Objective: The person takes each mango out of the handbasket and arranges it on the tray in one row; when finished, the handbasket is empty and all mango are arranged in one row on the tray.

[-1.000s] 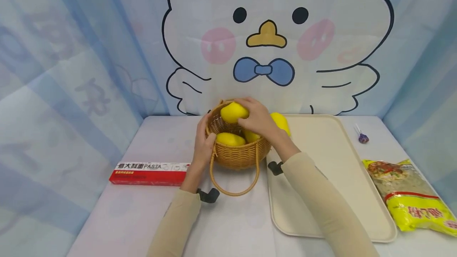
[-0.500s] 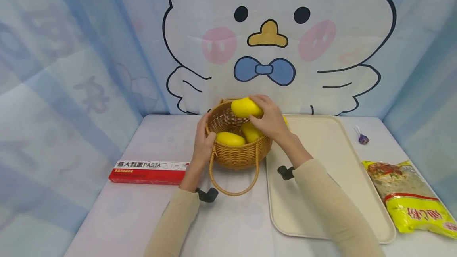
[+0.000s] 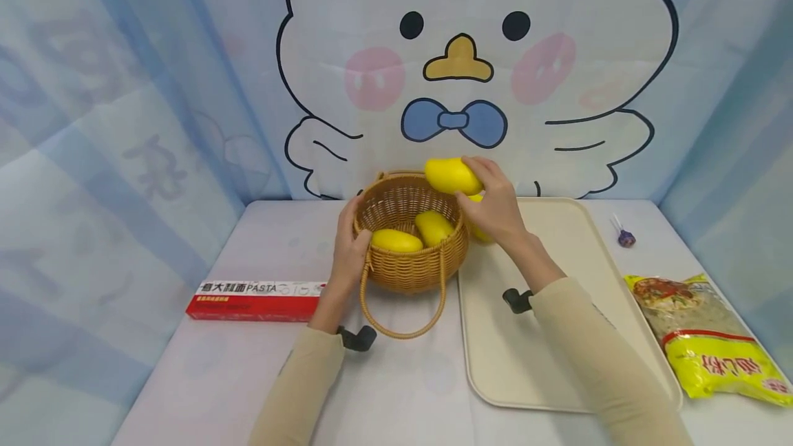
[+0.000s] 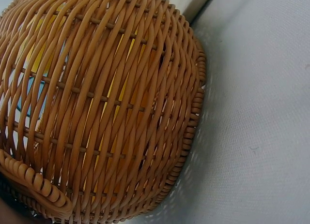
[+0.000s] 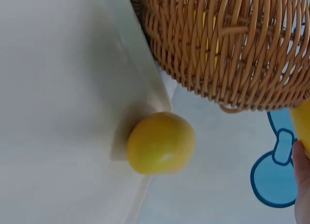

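Note:
My left hand [image 3: 349,253] grips the left rim of a round wicker basket [image 3: 409,272], whose handle hangs down at the front. Two yellow mangoes lie inside, one at the front [image 3: 396,241] and one on the right [image 3: 434,228]. Above the basket's right rim, my right hand [image 3: 500,208] holds another mango [image 3: 451,176] between thumb and fingers. Under that hand, a further mango [image 5: 161,142] lies on the beige tray [image 3: 557,336], partly hidden in the head view. Through the weave in the left wrist view, yellow shows inside the basket [image 4: 116,98].
A red and white pasta box [image 3: 254,303] lies left of the basket, partly behind the left wrist. Right of the tray are a wrapped lollipop [image 3: 626,237] and a yellow noodle bag [image 3: 706,339]. A printed curtain [image 3: 455,171] stands behind the table.
My right hand has lifted the mango out of the basket's opening, moving right and slightly up to the right rim. My left hand has stayed on the basket.

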### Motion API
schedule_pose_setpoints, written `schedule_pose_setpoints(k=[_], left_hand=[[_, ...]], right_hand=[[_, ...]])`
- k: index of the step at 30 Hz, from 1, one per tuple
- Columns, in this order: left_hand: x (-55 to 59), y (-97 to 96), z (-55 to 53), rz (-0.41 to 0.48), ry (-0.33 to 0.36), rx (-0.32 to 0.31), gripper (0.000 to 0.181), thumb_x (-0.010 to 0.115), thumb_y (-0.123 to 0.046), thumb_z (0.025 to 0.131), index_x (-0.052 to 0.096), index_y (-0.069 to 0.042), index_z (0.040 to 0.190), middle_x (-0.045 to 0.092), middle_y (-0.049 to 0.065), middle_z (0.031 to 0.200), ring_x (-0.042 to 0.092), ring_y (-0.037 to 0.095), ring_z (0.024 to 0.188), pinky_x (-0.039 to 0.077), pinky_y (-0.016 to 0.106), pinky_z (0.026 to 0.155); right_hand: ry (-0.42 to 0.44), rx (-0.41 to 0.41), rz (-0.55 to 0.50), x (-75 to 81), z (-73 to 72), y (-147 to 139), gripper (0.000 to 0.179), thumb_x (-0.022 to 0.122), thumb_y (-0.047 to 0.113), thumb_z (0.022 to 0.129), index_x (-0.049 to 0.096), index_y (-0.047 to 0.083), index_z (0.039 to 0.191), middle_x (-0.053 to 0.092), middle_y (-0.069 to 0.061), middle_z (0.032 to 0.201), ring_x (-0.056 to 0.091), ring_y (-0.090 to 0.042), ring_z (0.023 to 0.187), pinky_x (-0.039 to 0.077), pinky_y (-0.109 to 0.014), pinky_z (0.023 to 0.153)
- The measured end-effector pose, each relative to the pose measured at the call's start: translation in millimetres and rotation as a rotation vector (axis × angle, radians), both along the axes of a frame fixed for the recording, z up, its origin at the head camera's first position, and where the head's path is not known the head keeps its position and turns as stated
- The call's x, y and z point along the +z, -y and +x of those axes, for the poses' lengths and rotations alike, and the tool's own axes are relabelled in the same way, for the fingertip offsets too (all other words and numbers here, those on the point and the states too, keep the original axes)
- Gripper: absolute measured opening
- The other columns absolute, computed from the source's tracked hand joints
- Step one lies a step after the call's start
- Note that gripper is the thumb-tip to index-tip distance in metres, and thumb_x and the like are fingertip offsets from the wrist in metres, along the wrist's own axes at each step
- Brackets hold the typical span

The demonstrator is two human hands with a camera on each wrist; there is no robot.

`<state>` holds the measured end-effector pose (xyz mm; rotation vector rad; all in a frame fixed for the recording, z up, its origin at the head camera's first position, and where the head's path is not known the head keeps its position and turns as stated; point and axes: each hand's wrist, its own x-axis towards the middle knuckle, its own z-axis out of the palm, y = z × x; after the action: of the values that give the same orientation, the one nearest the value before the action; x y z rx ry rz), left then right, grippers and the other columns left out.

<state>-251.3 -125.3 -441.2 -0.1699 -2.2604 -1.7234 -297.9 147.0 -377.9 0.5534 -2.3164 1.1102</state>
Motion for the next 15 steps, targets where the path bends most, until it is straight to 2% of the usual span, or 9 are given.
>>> schedule_pose_setpoints(k=[5, 9, 15], left_hand=[[0.4, 1.7, 1.8, 0.01, 0.023, -0.009, 0.07, 0.042, -0.01, 0.09, 0.03, -0.032, 0.154, 0.024, -0.009, 0.163, 0.028, 0.017, 0.148, 0.026, 0.047, 0.123], [4.1, 2.5, 2.9, 0.021, 0.042, -0.029, 0.069, 0.041, -0.006, 0.091, 0.028, -0.028, 0.156, 0.022, -0.004, 0.164, 0.026, 0.021, 0.149, 0.023, 0.048, 0.124], [27.8, -2.3, 17.5, 0.016, 0.066, -0.052, 0.068, 0.04, -0.003, 0.091, 0.027, -0.015, 0.157, 0.021, 0.005, 0.165, 0.026, 0.026, 0.15, 0.024, 0.048, 0.123]], right_hand=[[-0.009, -0.048, -0.011, -1.6, -0.6, -11, 0.06, 0.072, 0.008, 0.082, 0.056, 0.009, 0.139, 0.054, -0.014, 0.139, 0.055, -0.029, 0.122, 0.053, -0.045, 0.097], [-0.004, -0.087, -0.009, -2.2, -0.7, -20, 0.059, 0.073, 0.009, 0.082, 0.057, 0.008, 0.138, 0.055, -0.014, 0.138, 0.055, -0.03, 0.123, 0.052, -0.047, 0.1], [0.002, -0.137, 0.002, -6.1, 0.4, -37, 0.058, 0.074, 0.008, 0.081, 0.057, 0.005, 0.136, 0.057, -0.016, 0.138, 0.054, -0.033, 0.127, 0.047, -0.048, 0.106]])
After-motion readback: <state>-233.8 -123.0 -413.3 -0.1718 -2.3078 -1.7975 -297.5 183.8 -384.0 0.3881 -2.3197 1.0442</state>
